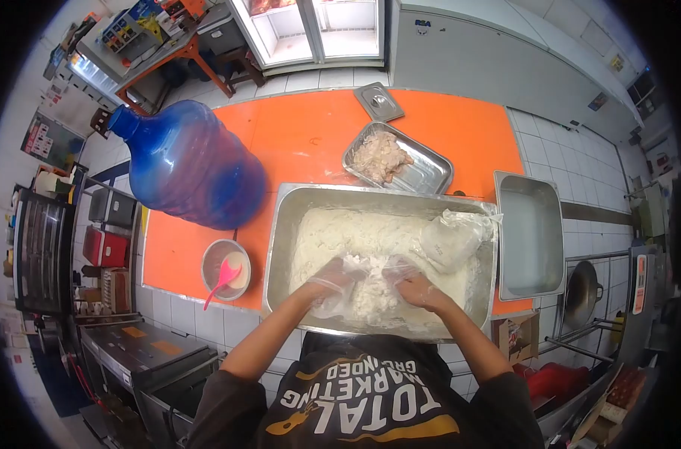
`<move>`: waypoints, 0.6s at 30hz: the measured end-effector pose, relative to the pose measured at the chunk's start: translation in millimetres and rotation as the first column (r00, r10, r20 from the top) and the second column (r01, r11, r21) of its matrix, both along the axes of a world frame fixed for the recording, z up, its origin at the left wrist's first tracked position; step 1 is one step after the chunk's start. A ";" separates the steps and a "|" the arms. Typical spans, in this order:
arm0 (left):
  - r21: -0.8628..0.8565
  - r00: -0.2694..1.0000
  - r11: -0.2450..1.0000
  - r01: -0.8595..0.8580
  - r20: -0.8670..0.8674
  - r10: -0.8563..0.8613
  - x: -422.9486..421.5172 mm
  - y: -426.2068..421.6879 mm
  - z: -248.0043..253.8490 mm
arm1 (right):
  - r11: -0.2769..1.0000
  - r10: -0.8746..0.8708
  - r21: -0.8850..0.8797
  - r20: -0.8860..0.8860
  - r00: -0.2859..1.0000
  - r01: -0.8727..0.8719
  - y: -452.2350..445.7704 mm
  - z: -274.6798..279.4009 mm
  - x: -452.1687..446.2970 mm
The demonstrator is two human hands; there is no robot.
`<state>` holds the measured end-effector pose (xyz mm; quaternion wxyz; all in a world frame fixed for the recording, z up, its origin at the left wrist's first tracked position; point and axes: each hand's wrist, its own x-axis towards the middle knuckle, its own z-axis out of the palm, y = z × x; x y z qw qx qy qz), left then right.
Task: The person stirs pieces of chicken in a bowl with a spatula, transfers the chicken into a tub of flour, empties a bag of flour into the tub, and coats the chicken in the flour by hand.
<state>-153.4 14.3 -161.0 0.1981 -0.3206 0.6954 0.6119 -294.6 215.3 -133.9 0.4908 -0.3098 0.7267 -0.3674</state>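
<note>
My left hand (333, 282) and my right hand (411, 286), both in thin clear plastic gloves, are down in a large metal tray (277, 247) of pale flour (333, 230). Their fingers point inward toward each other, dusted white and partly buried, so their grip does not show clearly. Between and just below them lies a heap of lumpy, flour-coated pieces (375, 301); what is under the coating is hidden. At the tray's right back corner, a floury plastic bag (454, 238) rests on the flour.
Behind the tray stands a smaller metal pan (428, 166) with raw battered-looking pieces (380, 157), beside a metal lid (379, 102). A blue water jug (198, 165) lies at left, near a bowl (209, 263) with a pink spoon (224, 281). A deep metal pan (531, 232) with cloudy liquid is at right.
</note>
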 end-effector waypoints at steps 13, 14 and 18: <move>-0.158 0.972 0.967 0.198 -0.096 -0.215 -41.2 -23.1 78.6 | 0.983 0.063 -0.129 -0.430 0.900 -0.130 -22.4 6.6 -32.8; -0.159 0.971 0.967 0.199 -0.098 -0.216 -45.8 -21.1 53.9 | 0.983 0.061 -0.130 -0.433 0.900 -0.129 -29.3 -5.9 -31.2; -0.812 0.845 0.565 0.147 -0.194 -0.499 -52.6 -7.6 -61.9 | 0.954 0.298 0.184 -0.529 0.794 -0.235 -53.1 -50.0 -15.3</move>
